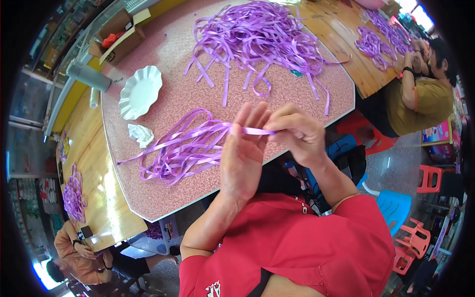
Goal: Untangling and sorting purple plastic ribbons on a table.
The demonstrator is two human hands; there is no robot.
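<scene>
A purple ribbon (255,131) stretches between my two hands above the near edge of the pink speckled table (173,96). My left hand (241,158) has it under the thumb, with the fingers held straight up behind. At the ribbon's end, the thumb and fingertips of my right hand (299,131) pinch together; what exactly lies between those tips is partly hidden. From my left hand the ribbon runs back to a loose bunch of purple ribbons (180,156) on the table. A far larger heap of purple ribbons (257,34) spreads across the far side.
At the left of the table are a white scalloped dish (141,92), a crumpled tissue (141,134), a grey tumbler (89,75) and an open cardboard box (121,39). One person (420,94) sits at the right, another (81,257) at the lower left, beside wooden tables with ribbons.
</scene>
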